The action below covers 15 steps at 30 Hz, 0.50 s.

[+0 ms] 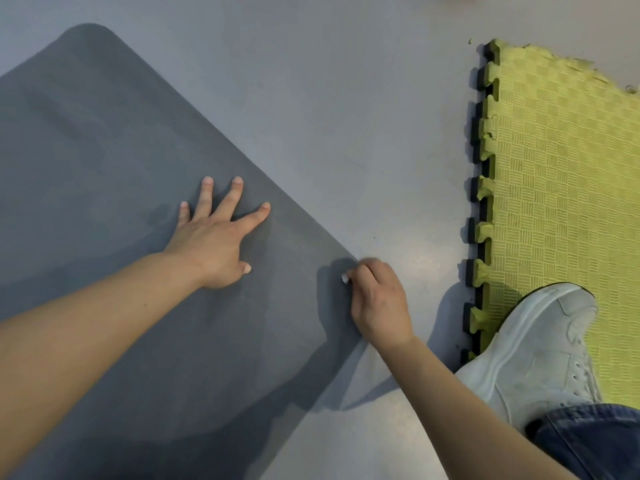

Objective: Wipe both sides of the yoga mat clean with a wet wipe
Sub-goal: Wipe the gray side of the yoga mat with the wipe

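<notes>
A dark grey yoga mat (pixel 114 161) lies flat on the floor and fills the left half of the view, its long right edge running diagonally. Damp darker patches show near its middle. My left hand (pixel 214 240) presses flat on the mat with the fingers spread. My right hand (pixel 379 299) is at the mat's right edge, its fingers curled under and its thumb on top, pinching that edge. No wet wipe is visible.
The grey floor (pixel 346 116) surrounds the mat. A yellow-green interlocking foam tile (pixel 561 174) with black teeth lies at the right. My white sneaker (pixel 533 355) stands on its near corner, with a blue jeans leg (pixel 588 441) below.
</notes>
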Tool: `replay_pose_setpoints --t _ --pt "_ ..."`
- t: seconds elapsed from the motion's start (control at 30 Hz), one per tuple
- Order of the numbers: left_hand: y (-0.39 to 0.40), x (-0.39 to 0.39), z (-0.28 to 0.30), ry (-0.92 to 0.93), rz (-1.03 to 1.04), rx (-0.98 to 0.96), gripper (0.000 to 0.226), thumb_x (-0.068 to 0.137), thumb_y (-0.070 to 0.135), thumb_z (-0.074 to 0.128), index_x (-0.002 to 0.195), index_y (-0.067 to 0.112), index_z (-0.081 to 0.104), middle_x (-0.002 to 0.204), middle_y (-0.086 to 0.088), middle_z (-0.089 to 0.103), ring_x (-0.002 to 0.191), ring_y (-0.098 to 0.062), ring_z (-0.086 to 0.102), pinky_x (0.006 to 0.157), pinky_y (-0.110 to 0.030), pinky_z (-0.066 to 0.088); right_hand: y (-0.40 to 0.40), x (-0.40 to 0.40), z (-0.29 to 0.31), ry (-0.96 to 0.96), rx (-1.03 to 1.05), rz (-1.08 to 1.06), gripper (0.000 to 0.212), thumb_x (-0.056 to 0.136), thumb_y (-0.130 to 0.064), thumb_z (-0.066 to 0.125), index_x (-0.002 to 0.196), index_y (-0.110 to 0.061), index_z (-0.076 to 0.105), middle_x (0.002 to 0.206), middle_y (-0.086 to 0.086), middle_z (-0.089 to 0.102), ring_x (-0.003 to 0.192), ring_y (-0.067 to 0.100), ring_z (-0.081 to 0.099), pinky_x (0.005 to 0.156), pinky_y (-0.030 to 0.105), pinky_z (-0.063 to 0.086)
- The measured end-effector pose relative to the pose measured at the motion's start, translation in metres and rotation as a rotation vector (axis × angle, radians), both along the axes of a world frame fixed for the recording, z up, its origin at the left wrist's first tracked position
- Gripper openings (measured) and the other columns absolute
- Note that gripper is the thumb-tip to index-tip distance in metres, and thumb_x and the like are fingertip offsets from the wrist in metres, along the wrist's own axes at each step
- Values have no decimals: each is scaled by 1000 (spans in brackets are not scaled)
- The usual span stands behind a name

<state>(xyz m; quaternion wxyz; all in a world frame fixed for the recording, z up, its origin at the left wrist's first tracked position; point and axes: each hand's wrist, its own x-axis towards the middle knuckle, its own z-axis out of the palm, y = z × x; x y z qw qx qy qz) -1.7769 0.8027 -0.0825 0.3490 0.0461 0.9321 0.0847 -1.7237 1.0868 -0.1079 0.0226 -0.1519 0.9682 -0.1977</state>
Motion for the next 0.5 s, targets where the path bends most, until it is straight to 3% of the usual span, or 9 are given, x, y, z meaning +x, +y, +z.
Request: replay_pose_setpoints --t 0.13,0.23,0.33,0.5 --pt "0 -2 1 3 -5 -5 104 88 49 70 152 54 -12 158 6 -40 147 -36 -32 122 -61 3 -6 -11 -3 30 13 24 19 79 13 56 87 -3 63 94 11 58 77 30 51 67 37 46" --pt "0 -1 1 2 -6 -20 103 89 49 69 152 54 -12 158 6 -41 147 -37 -32 122 -61 3 13 32 2 14 -1 -38 22 80 10 60 93 -8 63 98 8 57 83 29 54 73 34 47" --pt "1 -1 -1 10 2 -14 103 88 48 69 153 54 -11 158 6 -41 147 -37 -33 122 -62 2 20 72 6 -50 9 -62 23 80 6 59 94 -12 60 97 4 55 79 28 53 66 38 48" --pt "-1 2 -4 20 5 -15 104 87 48 70 153 54 -10 159 6 -39 147 -38 -31 121 -62 2 9 42 4 -75 11 -85 19 78 9 60 87 -8 63 90 9 56 78 30 53 67 40 47"
